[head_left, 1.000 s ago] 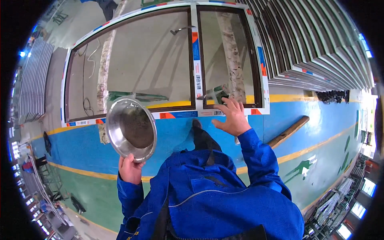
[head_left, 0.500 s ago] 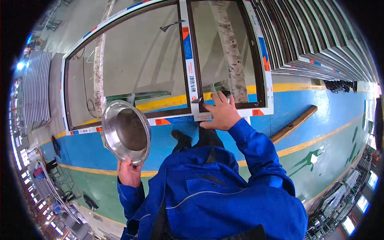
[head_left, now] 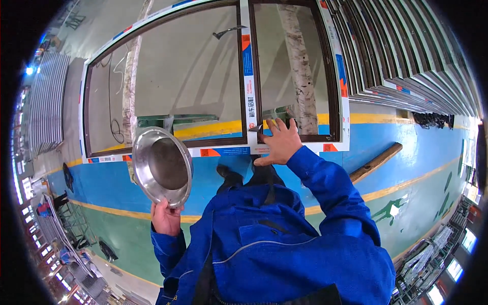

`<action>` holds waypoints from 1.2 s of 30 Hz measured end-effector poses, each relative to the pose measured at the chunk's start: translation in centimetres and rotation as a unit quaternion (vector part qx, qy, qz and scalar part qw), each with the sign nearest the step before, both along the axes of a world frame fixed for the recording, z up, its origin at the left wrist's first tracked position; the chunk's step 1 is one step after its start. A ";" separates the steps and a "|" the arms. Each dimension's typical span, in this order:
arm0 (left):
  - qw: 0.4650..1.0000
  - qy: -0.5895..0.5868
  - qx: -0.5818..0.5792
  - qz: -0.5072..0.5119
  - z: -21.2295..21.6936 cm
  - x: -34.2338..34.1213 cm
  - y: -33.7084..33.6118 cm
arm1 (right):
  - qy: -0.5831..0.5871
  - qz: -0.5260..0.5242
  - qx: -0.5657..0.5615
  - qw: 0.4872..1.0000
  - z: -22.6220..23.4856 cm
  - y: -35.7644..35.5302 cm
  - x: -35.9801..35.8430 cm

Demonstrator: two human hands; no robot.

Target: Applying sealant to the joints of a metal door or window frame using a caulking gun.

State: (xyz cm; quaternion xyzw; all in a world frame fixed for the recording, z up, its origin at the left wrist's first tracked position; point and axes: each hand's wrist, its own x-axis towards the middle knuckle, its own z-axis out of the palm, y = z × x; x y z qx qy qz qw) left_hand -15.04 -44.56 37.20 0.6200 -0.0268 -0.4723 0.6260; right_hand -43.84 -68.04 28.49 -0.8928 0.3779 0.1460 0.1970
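My left hand (head_left: 166, 218) grips the near rim of a round metal basin (head_left: 170, 165), which is tilted beside the frame's front edge. What lies in the basin, if anything, I cannot make out. Across the front lies a large window frame (head_left: 218, 152) with white protective film and dark inner edges. My right hand (head_left: 280, 144) rests with fingers spread on its near edge, right of the middle bar. Close to those fingertips a small dark strip (head_left: 255, 128) sticks up from the bar's foot. Another dark strip (head_left: 229, 32) hangs from the bar farther up.
Worn, wrapped beams (head_left: 301, 66) run beneath the frame. Many stacked frames (head_left: 406, 56) stand at the right, and more panels (head_left: 51, 101) at the far left. A wooden bar (head_left: 376, 162) lies on the blue floor at the right. Cables (head_left: 117, 129) show through the left opening.
The view has shifted slightly, so the frame sits a little farther right. My left hand still holds the basin, and my right hand stays at the same corner with its fingers spread.
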 end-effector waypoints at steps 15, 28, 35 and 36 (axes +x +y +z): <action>1.000 -0.007 0.003 -0.018 1.0 -1.1 -1.5 | -0.002 0.071 0.048 0.996 -0.9 -1.7 -3.2; 1.000 -0.004 0.023 -0.021 1.6 -1.6 -3.1 | -0.018 0.061 0.156 0.986 -1.0 -2.4 -2.5; 1.000 -0.002 0.016 -0.009 1.2 -1.3 -2.4 | -0.006 0.048 0.200 0.979 -1.6 -2.7 -2.1; 1.000 0.005 0.010 -0.013 1.1 -1.2 -2.3 | 0.000 0.058 0.210 0.976 -1.7 -2.9 -2.1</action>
